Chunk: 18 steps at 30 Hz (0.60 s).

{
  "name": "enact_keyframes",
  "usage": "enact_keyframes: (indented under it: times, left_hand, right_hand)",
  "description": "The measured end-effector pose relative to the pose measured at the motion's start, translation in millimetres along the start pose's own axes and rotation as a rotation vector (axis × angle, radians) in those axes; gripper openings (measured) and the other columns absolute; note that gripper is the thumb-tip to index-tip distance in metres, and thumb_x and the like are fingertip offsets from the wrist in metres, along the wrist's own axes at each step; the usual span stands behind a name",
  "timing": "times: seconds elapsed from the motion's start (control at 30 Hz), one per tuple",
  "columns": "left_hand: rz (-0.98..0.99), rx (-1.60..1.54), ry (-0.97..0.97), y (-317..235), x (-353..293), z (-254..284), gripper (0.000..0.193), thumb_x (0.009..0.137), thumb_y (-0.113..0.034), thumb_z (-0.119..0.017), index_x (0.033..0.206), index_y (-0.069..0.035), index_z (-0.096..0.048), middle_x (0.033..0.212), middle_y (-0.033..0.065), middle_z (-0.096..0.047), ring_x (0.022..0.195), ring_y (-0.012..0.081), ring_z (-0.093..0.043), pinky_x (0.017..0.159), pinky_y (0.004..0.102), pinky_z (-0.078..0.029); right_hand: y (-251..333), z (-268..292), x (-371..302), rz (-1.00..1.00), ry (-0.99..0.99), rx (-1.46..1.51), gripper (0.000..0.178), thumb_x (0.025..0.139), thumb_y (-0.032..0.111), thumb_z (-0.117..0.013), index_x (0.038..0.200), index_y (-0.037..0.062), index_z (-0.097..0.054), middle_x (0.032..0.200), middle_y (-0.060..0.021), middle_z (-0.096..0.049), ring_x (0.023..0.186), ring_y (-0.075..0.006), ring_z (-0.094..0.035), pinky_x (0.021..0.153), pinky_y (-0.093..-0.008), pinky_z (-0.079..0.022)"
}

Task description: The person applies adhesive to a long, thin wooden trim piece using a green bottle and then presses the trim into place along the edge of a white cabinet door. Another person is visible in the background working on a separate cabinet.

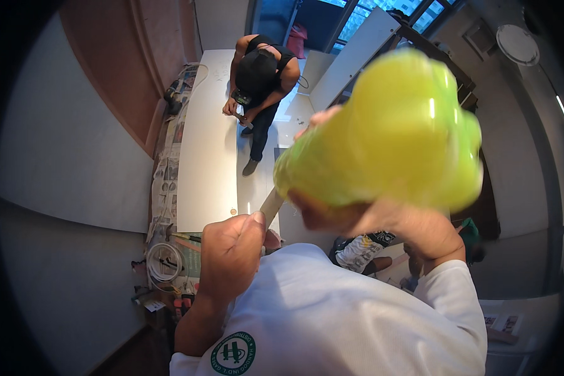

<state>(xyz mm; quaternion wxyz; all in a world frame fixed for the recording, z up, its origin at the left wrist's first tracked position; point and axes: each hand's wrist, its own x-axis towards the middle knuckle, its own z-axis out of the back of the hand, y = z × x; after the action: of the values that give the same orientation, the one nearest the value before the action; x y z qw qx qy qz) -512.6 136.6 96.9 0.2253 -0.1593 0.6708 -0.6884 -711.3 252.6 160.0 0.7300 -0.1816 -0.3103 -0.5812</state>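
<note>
Yellow-green and smeared by blur, the bottle (413, 131) is nearest to view, lying aslant with its broad, lobed base toward the camera and its narrower end pointing down and left. The right hand (395, 216) grasps it from beneath, with fingertips showing over its far side. Just below and left of the bottle's narrow end is a pale, flat strip (271, 208), which the left hand (235, 250) pinches firmly, thumb uppermost. Whether strip and bottle touch is hidden by the bottle itself.

For good handling, I would keep that thumb pressed flat so the strip cannot twist, and brace the left wrist near the body. The bottle looks bulky, so the right hand should sit near its balance point and turn it slowly, bringing its narrow end into sight; at present the bulk blocks the view of the meeting point.

Below the bottle spreads the white shirt (332, 313). Farther off, low and well left of the bottle, sits a pale coil (165, 262). Left of the bottle stretches a long white board (207, 144), and above and left, a worker (266, 94) bends beside it. Farthest, above the bottle, is the window (363, 19).
</note>
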Motion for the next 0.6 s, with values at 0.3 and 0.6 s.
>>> enact_keyframes:
  times: [0.3, 0.6]
  left_hand:
    - [0.125, -0.035, -0.09, 0, -7, 5, 0.039, 0.097, -0.021, -0.051, 0.068, 0.001, -0.066, 0.05, 0.0002, -0.048, 0.043, 0.0064, -0.04, 0.042, 0.0244, -0.031]
    - [0.128, -0.052, -0.116, 4, -12, 5, 0.041, 0.097, -0.022, -0.052, 0.065, 0.001, -0.065, 0.043, -0.0027, -0.043, 0.038, 0.0047, -0.035, 0.039, 0.0238, -0.028]
  right_hand:
    - [-17, 7, 4, -0.217, -0.142, 0.03, 0.07, 0.074, 0.012, -0.084, 0.131, -0.0022, -0.048, 0.123, -0.0173, -0.057, 0.107, -0.0317, -0.066, 0.092, -0.0488, -0.056]
    - [-18, -2, -7, -0.772, -0.597, 0.963, 0.05, 0.08, 0.024, -0.079, 0.118, -0.0027, -0.058, 0.107, -0.0115, -0.064, 0.099, -0.0193, -0.064, 0.094, -0.0358, -0.05]
